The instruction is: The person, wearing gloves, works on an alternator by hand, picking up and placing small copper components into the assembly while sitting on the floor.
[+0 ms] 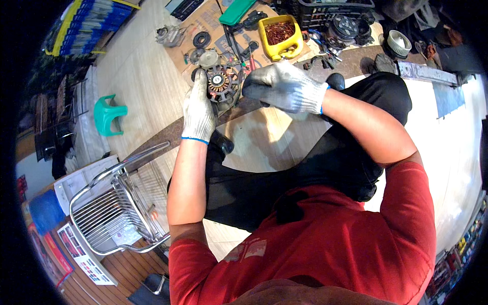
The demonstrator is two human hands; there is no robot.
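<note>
I wear white knitted gloves with blue cuffs, smudged grey. My left hand point(200, 107) grips the left side of a round metal motor part point(225, 91), which has a ring of copper windings around a hub and a spoked outer frame. My right hand point(284, 89) is closed just to the right of that part, its knuckles darkened; whatever it may hold is hidden. Behind the hands, a yellow cut-open jug point(280, 34) of small copper-brown pieces sits on cardboard point(180, 56) among loose parts and tools.
A green case point(237, 10), black crate point(335, 7) and white fan wheel point(399, 44) lie beyond. A green stool point(109, 116) and steel chair point(107, 213) are at left, a metal bar point(427, 72) at right. My bent legs point(315, 162) are below my hands.
</note>
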